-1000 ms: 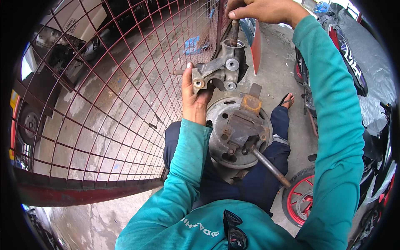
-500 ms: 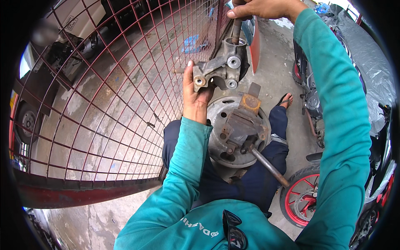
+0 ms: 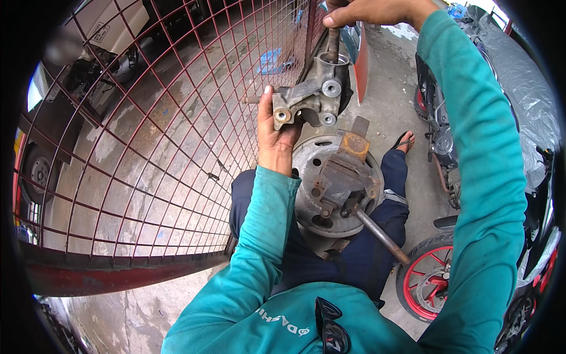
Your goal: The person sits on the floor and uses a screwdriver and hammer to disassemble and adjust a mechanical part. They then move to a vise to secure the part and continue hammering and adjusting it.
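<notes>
My left hand (image 3: pixel 276 141) grips a grey cast-metal housing (image 3: pixel 312 97) from its near left side, the thumb up along its edge. The casting has several round bosses with holes and a round opening on top. A dark ridged metal rod (image 3: pixel 334 47) stands upright with its lower end inside that opening. Above it my right hand (image 3: pixel 368 12) is closed around the rod's upper end, partly cut off by the top of the picture. A brownish stub (image 3: pixel 250 100) juts out left of my left thumb; what it belongs to cannot be made out.
Below the housing, a rusty bench vise (image 3: pixel 342 177) with a long handle (image 3: pixel 382 237) sits on a grey wheel rim (image 3: pixel 303 215) between my legs. Red wire mesh fencing (image 3: pixel 147 156) rises at left. Motorcycles, one with a red-spoked wheel (image 3: pixel 425 277), and a grey cover (image 3: pixel 522 82) line the right.
My right hand has shifted very slightly at the top of the rod. The left hand and the housing stay practically in place.
</notes>
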A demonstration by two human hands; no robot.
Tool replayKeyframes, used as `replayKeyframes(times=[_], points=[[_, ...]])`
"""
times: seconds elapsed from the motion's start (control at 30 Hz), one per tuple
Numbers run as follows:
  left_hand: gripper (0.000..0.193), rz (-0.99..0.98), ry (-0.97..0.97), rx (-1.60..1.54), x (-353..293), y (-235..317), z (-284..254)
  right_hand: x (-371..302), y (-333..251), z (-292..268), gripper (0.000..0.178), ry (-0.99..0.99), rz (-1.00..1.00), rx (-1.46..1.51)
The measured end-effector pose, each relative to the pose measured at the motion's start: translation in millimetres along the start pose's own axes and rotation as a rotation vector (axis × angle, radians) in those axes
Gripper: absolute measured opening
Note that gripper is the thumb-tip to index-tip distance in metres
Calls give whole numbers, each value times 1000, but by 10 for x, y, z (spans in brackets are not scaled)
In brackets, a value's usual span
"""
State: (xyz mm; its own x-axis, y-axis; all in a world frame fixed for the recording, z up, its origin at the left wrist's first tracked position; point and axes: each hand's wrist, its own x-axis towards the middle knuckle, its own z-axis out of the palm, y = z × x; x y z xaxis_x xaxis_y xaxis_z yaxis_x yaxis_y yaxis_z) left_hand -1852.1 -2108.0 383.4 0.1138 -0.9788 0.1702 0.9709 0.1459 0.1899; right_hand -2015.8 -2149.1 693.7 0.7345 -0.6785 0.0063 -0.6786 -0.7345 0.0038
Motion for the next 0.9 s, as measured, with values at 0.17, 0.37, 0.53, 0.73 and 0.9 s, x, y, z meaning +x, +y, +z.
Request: replayKeyframes(times=[0.17, 0.37, 0.53, 0.73, 0.9], points=[[28, 8, -6, -22, 15, -6, -26, -45, -62, -25, 36, 8, 12, -29], [27, 20, -5, -2, 13, -30, -37, -51, -26, 30, 38, 26, 33, -43], [27, 12, -8, -8, 22, -28, -22, -60, 1, 25, 39, 33, 24, -39], [27, 29, 14, 11, 23, -52, -32, -43, 20, 36, 38, 13, 37, -50], [29, 27, 15, 15, 28, -57, -47, -43, 45, 74, 38, 21, 31, -21]])
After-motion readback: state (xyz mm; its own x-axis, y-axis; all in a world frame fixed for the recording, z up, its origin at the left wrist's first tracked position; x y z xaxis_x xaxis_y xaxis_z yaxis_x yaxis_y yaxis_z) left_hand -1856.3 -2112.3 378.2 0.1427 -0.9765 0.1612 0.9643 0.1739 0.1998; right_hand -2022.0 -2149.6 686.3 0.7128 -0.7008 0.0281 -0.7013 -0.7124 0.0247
